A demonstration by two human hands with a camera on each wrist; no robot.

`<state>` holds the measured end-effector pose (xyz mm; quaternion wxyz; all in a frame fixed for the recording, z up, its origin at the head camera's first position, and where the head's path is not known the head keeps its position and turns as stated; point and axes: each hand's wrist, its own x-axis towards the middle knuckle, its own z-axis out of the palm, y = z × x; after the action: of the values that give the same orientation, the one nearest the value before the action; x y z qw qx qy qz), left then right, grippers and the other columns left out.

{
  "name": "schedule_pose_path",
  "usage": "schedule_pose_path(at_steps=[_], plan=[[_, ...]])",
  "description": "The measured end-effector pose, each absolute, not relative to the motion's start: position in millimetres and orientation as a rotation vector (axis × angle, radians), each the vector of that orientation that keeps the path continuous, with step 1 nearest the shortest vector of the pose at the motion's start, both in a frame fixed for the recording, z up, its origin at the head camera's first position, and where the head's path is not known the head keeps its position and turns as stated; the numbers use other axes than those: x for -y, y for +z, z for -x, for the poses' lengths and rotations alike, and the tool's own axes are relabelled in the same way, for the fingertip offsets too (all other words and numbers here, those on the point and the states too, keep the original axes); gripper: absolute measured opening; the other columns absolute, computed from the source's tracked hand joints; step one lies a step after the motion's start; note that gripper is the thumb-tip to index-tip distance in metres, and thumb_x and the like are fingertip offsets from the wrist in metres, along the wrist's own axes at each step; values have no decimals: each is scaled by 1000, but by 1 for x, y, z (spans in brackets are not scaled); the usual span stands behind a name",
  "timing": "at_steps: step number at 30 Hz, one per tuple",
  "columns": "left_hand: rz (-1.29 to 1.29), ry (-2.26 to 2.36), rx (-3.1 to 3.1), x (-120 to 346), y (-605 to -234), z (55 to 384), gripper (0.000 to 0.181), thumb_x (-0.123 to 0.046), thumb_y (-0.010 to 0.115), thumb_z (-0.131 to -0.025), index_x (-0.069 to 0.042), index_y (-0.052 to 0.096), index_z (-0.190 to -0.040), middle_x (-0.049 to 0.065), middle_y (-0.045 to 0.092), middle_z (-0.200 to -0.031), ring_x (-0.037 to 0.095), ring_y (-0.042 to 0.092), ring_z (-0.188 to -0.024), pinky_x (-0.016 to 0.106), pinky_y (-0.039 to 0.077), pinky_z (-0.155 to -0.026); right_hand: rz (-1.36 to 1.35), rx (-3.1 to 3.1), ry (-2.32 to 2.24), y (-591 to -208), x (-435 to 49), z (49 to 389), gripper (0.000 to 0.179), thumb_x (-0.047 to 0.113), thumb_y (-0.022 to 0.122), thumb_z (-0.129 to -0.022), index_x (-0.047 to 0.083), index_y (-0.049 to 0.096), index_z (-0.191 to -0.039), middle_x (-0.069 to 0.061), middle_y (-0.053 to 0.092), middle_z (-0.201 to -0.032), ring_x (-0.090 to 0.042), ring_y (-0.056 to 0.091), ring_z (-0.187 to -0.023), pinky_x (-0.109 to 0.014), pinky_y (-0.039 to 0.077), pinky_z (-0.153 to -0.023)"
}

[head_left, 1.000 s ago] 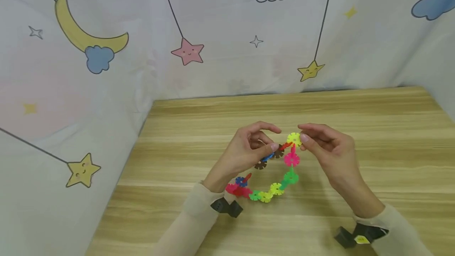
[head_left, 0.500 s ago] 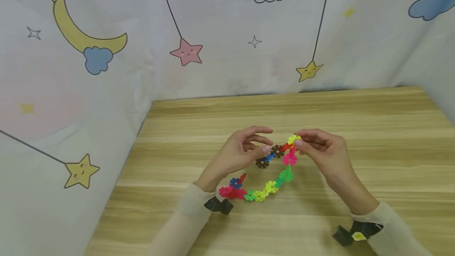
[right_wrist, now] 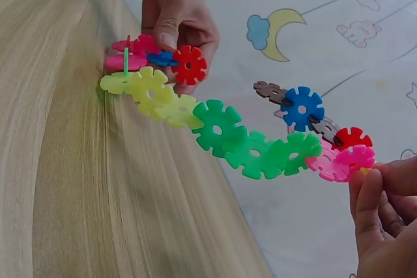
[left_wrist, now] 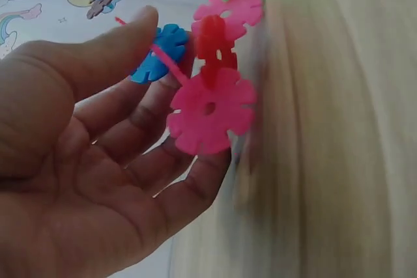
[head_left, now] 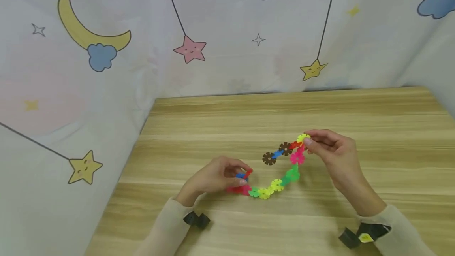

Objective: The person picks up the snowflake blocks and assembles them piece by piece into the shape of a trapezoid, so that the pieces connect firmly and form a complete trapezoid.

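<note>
A chain of notched plastic snowflake discs [head_left: 277, 185], in several bright colours, hangs in a curve between both hands. At its right bend, my right hand [head_left: 335, 151] pinches a yellow disc [head_left: 303, 138] between thumb and fingers. From there a loose end runs left, with brown, blue and red discs, tipped by a brown disc [head_left: 269, 158]. My left hand [head_left: 217, 175] is at the other end. Its thumb and fingers close around a blue disc [left_wrist: 161, 53], beside a pink disc [left_wrist: 212, 112]. A red disc [right_wrist: 189, 65] sticks out past those fingertips in the right wrist view.
The chain is over a wood-grain table [head_left: 213, 125]. Behind and to the left hangs a pale cloth [head_left: 227, 66] printed with stars, a moon and clouds. A black camera [head_left: 196, 219] is strapped to the left wrist, another camera [head_left: 364, 234] to the right.
My left hand has left the brown and blue end, moving down and left to the blue and red end. The right hand has taken a pinch on the yellow disc.
</note>
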<state>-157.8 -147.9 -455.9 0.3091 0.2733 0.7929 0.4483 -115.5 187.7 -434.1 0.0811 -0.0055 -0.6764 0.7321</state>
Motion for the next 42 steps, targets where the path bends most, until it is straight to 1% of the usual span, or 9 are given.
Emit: schedule_pose_path(at_steps=[8,17,22,25,30,33,35,38,42], plan=[[-759,1156,-2227,130,-444,154,32,-18,83,-96,-14,79,-127,-3,82,-105,7,72,-93,27,60,-90,7,1992,2165,-427,-187,112,14,1,78,-97,2,79,-111,8,82,-95,-6,74,-76,-18,62,-73],[-797,1133,-2323,118,-431,148,30,-20,87,-93,-16,81,-122,-8,79,-94,5,66,-83,23,56,-74,0,1965,2157,-420,-184,107,13,-1,77,-96,1,79,-110,6,82,-95,-6,75,-77,-19,63,-73],[-834,1151,-2326,113,-426,146,29,-17,86,-93,-14,82,-122,-7,81,-92,4,64,-77,22,54,-69,-7,1952,2149,-419,-183,106,13,-3,77,-96,0,79,-109,6,82,-94,-6,75,-76,-19,63,-72],[-815,1181,-2328,111,-424,145,28,-17,85,-94,-13,81,-121,-4,81,-94,4,65,-79,22,55,-71,-5,1950,2138,-419,-183,106,13,-3,77,-96,-1,79,-109,5,82,-94,-6,75,-76,-19,63,-72],[-768,1259,-2336,107,-423,143,31,-16,85,-94,-12,80,-124,2,81,-105,7,69,-89,23,58,-76,-5,1965,2108,-420,-182,105,14,-2,77,-96,-3,78,-110,5,83,-96,-6,75,-77,-18,63,-73],[-754,1305,-2341,107,-425,142,34,-14,84,-94,-15,79,-128,2,82,-114,8,71,-93,23,60,-78,-9,1966,2101,-421,-182,105,14,-3,77,-95,-3,78,-109,5,83,-96,-6,75,-77,-18,63,-73],[-734,1341,-2335,107,-425,142,37,-13,83,-95,-17,78,-131,2,82,-115,8,71,-93,24,60,-78,-12,1956,2104,-421,-181,105,14,-4,77,-95,-3,78,-109,5,83,-96,-6,75,-77,-18,63,-73],[-714,1369,-2321,107,-425,142,42,-12,82,-96,-19,75,-137,0,81,-109,10,71,-84,24,58,-73,-18,1943,2102,-420,-181,105,13,-6,77,-95,-4,78,-108,5,83,-95,-6,75,-76,-18,63,-72],[-724,1386,-2291,106,-427,143,47,-9,80,-97,-17,71,-142,0,81,-98,13,68,-74,22,52,-65,-23,1934,2099,-420,-180,106,13,-7,77,-94,-6,78,-107,4,83,-95,-6,75,-74,-19,63,-71]])
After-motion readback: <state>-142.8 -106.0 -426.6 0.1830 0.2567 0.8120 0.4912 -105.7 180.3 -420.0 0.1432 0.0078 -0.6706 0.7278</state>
